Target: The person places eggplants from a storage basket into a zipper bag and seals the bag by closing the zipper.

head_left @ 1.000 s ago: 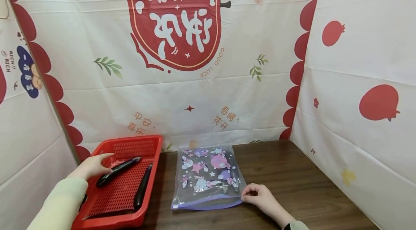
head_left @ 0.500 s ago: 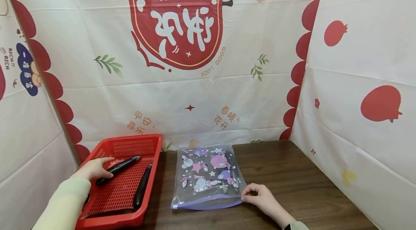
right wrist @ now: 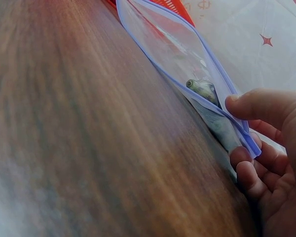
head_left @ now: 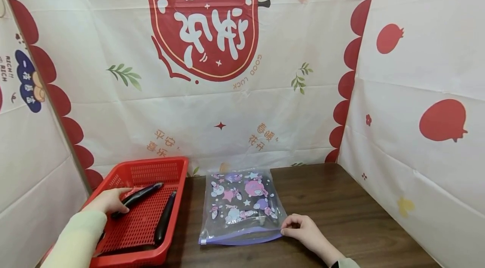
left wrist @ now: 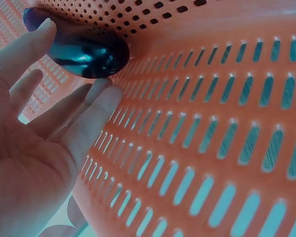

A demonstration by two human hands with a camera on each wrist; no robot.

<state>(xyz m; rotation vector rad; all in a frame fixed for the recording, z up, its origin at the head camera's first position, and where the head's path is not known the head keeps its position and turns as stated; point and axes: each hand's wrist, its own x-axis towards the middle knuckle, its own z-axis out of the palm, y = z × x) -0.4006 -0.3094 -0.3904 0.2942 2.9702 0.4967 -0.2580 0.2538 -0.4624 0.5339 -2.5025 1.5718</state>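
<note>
From where I stand, the brown table (head_left: 341, 205) bears a red basket (head_left: 181, 200) and, just right of it, a clear zip bag (head_left: 242, 207) with its mouth parted. The right hand (head_left: 303, 230) pinches the bag's near right corner; the left hand (head_left: 107, 201), inside the basket, spreads loose fingers about a glossy dark eggplant (head_left: 144, 195).

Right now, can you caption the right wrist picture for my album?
A right hand pinches an open purple-edged bag on a wooden table.
</note>
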